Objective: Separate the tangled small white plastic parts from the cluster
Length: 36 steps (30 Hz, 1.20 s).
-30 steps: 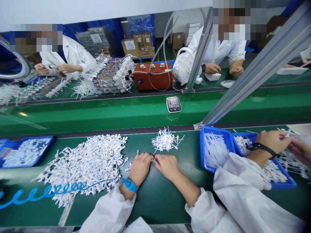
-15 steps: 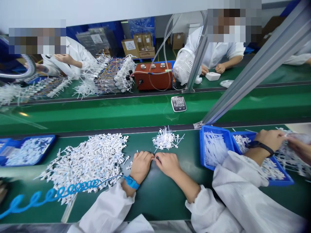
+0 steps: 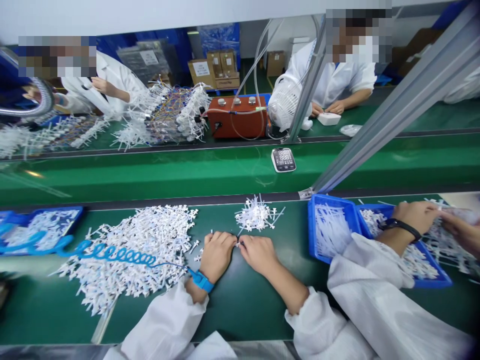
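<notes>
A large heap of parts lies left of both hands, a small heap behind them.

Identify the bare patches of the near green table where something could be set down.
Bare green mat lies between the sleeves, and between the small white parts cluster and blue plastic bin. The large white parts heap crowds the left.

The blue coiled cord now lies up across the big pile, reaching the tray at the table's left edge. The meter sits further right on the belt.
</notes>
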Motion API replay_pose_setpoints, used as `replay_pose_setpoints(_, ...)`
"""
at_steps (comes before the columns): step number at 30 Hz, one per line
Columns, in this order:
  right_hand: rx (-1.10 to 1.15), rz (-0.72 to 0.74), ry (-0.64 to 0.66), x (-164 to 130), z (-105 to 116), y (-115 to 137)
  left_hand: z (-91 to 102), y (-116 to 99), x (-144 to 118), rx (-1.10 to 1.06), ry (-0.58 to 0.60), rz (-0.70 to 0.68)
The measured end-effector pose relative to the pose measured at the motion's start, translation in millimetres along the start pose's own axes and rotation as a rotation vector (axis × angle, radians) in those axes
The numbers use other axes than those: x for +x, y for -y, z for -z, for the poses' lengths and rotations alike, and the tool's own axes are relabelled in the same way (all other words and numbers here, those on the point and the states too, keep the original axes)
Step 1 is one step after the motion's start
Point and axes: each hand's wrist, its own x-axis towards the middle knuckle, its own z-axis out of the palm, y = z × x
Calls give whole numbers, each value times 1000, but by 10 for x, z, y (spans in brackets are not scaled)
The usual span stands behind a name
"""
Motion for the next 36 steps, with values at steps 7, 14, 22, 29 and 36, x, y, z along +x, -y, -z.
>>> replay_pose_setpoints(7,0,-2,22,5,22,7,-18,5,16,24,6,-38)
replay_pose_setpoints(14,6,2,28,5,13,6,46,37,67,-17,72,-81)
replay_pose_setpoints(22,51,3,6,-14,47,-2,255,5,90,42,-33,-36)
replay_pose_setpoints(29,264,-36,-53,-72,77,-40,246,44,-10,-277,-226,188)
replay_pose_setpoints(36,386,10,-48,-91,43,-22,329,-86,35,-375,20,64)
